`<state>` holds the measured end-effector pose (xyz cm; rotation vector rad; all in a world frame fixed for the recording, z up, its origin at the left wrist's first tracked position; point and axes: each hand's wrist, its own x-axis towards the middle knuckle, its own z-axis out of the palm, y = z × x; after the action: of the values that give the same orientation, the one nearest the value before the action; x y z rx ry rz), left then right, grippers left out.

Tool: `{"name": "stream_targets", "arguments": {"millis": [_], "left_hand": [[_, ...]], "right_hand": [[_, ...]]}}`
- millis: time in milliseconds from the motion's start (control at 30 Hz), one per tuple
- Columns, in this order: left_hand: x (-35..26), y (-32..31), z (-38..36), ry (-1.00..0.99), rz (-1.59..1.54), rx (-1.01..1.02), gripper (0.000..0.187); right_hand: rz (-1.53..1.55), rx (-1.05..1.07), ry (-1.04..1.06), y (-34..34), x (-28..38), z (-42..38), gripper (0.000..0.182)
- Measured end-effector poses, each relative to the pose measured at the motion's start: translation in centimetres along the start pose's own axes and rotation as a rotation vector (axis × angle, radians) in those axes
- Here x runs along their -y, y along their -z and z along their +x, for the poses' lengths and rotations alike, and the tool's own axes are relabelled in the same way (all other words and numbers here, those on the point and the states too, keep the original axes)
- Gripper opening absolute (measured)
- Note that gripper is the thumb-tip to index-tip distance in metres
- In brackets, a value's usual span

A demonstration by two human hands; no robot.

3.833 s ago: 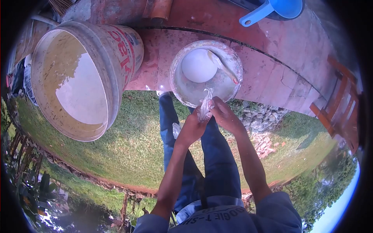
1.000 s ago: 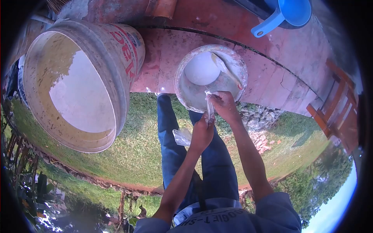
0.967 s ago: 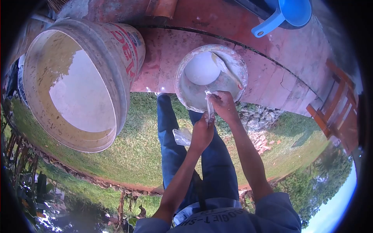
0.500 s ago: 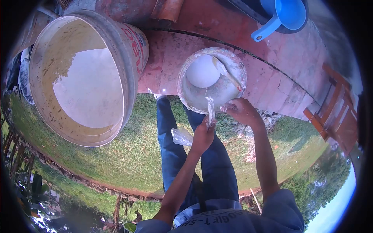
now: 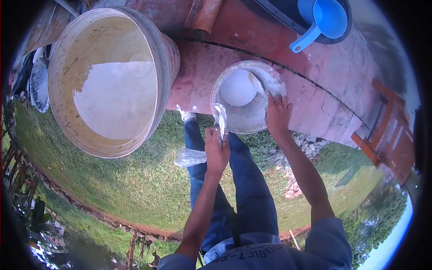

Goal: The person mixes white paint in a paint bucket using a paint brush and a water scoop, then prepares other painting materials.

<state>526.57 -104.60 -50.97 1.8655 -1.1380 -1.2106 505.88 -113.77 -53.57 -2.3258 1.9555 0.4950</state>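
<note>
My left hand [image 5: 217,150] is closed round a clear plastic bag [image 5: 190,157]. The bag's twisted part stands up above my fist and its loose end hangs out to the left. On the red ledge sits a small round bucket [image 5: 218,92] with a pale-crusted rim and white liquid [image 5: 238,87] inside. A brush [image 5: 258,84] leans in this bucket. My right hand [image 5: 279,112] reaches over the bucket's right rim, with its fingers closed at the brush handle, which they mostly hide.
At the left stands a large bucket [image 5: 164,85] holding whitish liquid. A blue dipper [image 5: 330,20] rests on a dark basin [image 5: 276,13] at the upper right. A curved clay tile [image 5: 203,14] lies at the back; wooden furniture [image 5: 382,126] stands at the right.
My right hand has moved up from the bucket's near rim to the brush handle. My left hand has shifted left with the plastic bag. The view has shifted slightly.
</note>
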Motion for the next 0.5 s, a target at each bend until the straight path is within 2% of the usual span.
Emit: {"name": "stream_targets", "arguments": {"millis": [33, 100, 200, 233, 300, 333, 400, 500], "left_hand": [[0.5, 0.3, 0.8, -0.062, 0.029, -0.019, 0.017], [1.0, 0.6, 2.0, -0.066, 0.124, -0.066, 0.022], [2.1, 0.3, 3.5, -0.160, 0.202, -0.109, 0.030], [2.7, 0.1, 3.6, -0.164, 0.207, -0.108, 0.030], [3.8, -0.6, 3.7, -0.144, 0.125, -0.001, 0.037], [3.7, -0.8, 3.4, -0.129, 0.110, 0.012, 0.041], [3.4, -0.8, 3.3, -0.126, 0.107, 0.030, 0.041], [3.3, -0.8, 2.9, -0.119, 0.106, 0.026, 0.041]], "right_hand": [[-0.006, 0.026, -0.023, -0.5, 0.2, 0.0, 0.043], [-0.019, 0.049, -0.040, -1.7, 0.6, -0.1, 0.044], [0.112, 0.065, -0.007, -3.0, 2.5, 0.5, 0.028], [0.116, 0.063, -0.009, -3.2, 3.1, 0.5, 0.028], [0.496, 0.216, -0.094, -3.3, 4.0, 0.2, 0.025], [0.496, 0.214, -0.101, -2.7, 4.4, -0.2, 0.025], [0.591, 0.315, 0.015, -0.8, 4.8, -1.4, 0.028], [0.693, 0.299, 0.073, -1.1, 4.7, -2.2, 0.031]]}}
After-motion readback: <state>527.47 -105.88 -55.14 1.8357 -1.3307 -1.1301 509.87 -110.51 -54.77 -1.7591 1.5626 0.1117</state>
